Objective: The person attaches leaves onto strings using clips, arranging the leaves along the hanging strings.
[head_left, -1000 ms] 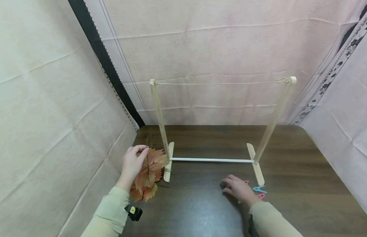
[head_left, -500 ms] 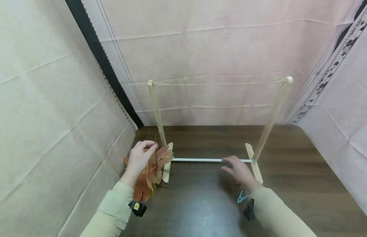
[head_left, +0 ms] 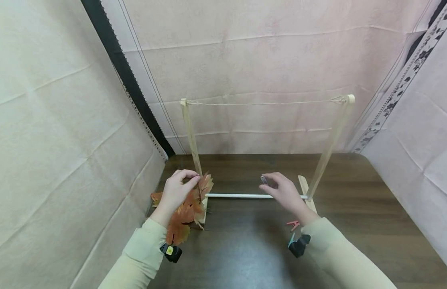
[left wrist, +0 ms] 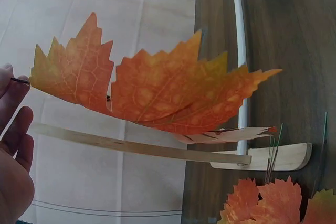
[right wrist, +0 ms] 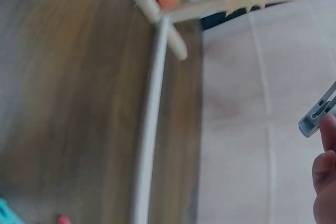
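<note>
My left hand (head_left: 175, 193) pinches the thin dark stem of an orange artificial maple leaf (left wrist: 157, 93), raised beside the left post (head_left: 191, 136) of a wooden frame. In the left wrist view the leaf spreads out from the fingertips, its green-yellow edges showing. Over the frame's white bar (head_left: 241, 195), my right hand (head_left: 284, 193) holds a small grey clothespin (right wrist: 315, 118) between thumb and fingers. A thin string (head_left: 263, 104) runs between the tops of the two posts, above both hands.
More orange leaves (head_left: 178, 230) lie at the frame's left foot, partly behind the left forearm. A pink clothespin (head_left: 293, 223) and a blue clothespin (head_left: 291, 239) lie by the right wrist. The right post (head_left: 332, 144) stands behind the right hand.
From the table near the clothespins, my right hand has risen forward to above the white bar, with the grey clothespin. My left hand has moved right with its leaf, toward the left post.
</note>
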Action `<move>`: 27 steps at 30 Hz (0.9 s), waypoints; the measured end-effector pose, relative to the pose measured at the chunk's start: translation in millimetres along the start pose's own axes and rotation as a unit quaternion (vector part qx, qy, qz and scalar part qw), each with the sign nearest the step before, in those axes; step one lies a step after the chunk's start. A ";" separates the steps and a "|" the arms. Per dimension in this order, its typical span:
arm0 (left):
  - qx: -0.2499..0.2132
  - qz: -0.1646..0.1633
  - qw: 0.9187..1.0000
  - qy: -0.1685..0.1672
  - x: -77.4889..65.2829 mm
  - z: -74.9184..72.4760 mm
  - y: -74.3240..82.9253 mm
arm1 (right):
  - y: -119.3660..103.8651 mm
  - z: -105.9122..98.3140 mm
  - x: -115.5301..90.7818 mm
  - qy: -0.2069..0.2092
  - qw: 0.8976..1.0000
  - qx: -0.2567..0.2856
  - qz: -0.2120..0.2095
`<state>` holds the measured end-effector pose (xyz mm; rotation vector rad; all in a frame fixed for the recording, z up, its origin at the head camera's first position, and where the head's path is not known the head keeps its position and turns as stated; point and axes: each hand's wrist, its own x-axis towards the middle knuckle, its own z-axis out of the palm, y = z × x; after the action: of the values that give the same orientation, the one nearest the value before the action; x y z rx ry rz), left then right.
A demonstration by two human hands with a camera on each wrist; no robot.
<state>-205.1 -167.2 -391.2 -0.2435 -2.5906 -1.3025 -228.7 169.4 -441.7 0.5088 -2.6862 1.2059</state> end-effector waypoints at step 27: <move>-0.017 0.036 0.999 -0.008 16.8 6.6 28.1 | -81.5 -51.0 47.1 0.072 0.995 0.059 -0.038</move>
<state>-215.0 -144.5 -368.7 -0.3508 -2.5487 -1.3260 -242.6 145.6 -338.3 0.5135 -2.4653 1.3331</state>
